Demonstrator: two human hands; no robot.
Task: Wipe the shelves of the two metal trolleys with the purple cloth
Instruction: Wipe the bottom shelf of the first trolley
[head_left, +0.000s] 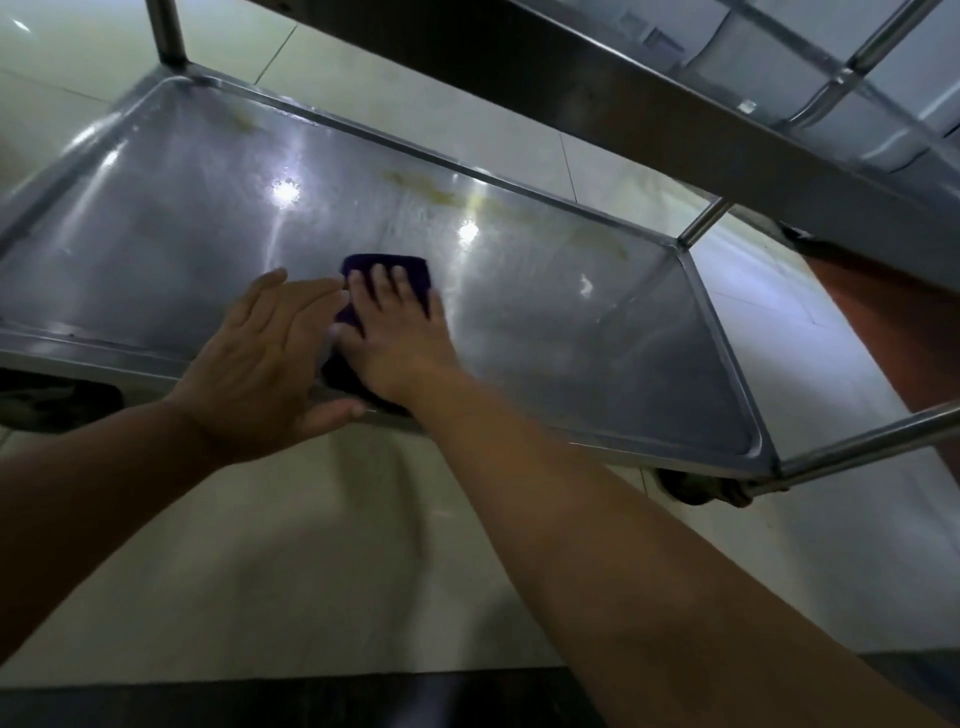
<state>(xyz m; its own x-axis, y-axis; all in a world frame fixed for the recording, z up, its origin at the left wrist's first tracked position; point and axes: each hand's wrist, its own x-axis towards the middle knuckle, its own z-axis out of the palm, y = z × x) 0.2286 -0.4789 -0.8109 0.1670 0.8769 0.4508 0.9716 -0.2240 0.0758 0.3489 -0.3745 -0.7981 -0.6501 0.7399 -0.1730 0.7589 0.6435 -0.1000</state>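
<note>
Pale tiles (234, 571) surround the trolley's lower shelf (156, 234). Your purple cloth (387, 265) lies near its front rim, pinned under the straight fingers (382, 283) of your right hand (400, 338); your left hand (260, 353) hovers open. Short strokes could miss the far-edge stains (431, 189).

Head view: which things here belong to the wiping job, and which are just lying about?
Job: purple cloth, right hand flat on it, left hand beside it, lower shelf, yellowish stains near its far edge, upper shelf.
Not the job: wheel, floor tiles, reddish patch at right.
</note>
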